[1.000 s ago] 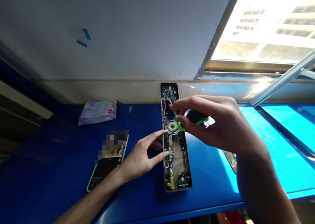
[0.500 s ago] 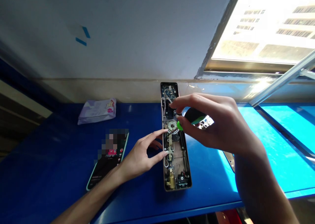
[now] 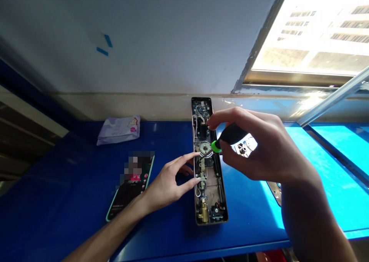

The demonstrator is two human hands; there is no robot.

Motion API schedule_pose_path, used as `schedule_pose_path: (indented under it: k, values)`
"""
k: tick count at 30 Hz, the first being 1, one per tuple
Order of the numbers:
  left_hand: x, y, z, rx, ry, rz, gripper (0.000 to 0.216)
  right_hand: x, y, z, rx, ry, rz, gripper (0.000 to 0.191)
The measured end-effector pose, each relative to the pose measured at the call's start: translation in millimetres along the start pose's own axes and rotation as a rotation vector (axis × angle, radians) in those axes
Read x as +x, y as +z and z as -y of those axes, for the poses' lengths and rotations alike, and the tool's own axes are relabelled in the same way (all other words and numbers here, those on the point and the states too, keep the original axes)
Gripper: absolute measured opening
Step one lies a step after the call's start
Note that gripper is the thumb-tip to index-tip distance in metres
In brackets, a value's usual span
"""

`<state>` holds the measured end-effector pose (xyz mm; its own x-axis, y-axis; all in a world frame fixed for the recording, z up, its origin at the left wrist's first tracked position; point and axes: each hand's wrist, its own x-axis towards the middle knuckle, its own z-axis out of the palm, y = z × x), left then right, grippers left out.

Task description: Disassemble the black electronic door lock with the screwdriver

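Note:
An opened electronic door lock [image 3: 211,185] lies lengthwise on the blue table, its long dark housing showing a circuit board, white wires, a round metal ring and a brass part. My left hand [image 3: 168,181] holds its left side, the index fingertip by the ring and the thumb on a small metal bracket lower down. Above the housing's right side, my right hand [image 3: 259,143] is closed around a screwdriver [image 3: 230,135] with a black and green handle. The screwdriver's shaft slants down to the left, its tip near the left index fingertip just below the ring. Exact tip contact is unclear.
A phone [image 3: 131,193] with its screen lit lies left of my left hand. Farther back is a purple-white packet [image 3: 118,130]. Small loose parts [image 3: 244,146] and a metal plate [image 3: 273,193] sit to the right, partly hidden by my right hand and arm. A metal bar [image 3: 334,97] slants by the window.
The whole view has shifted slightly, so everything appears a little farther right. The right hand has tilted the screwdriver handle slightly away from the housing; its tip stays near the ring.

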<state>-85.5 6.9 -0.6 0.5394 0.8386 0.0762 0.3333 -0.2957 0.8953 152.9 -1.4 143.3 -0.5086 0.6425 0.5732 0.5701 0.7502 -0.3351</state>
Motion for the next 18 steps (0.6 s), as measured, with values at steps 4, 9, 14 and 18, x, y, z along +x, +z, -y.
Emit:
schedule_pose_path:
  k: [4, 9, 14, 18]
  values:
    - [1, 0, 1, 0.0, 0.006, 0.004, 0.064, -1, -4, 3, 0.02, 0.013, -0.038, 0.039]
    - [-1, -4, 3, 0.118, 0.076, -0.045, 0.063, 0, -8, 3, 0.02, 0.022, -0.067, 0.037]
    - [5, -12, -9, 0.373, 0.267, -0.181, 0.048, -3, -18, -1, 0.021, 0.035, -0.107, 0.035]
    - [22, -12, -32, 0.401, 0.358, -0.108, 0.036, -8, -28, -3, 0.025, 0.047, -0.127, 0.036]
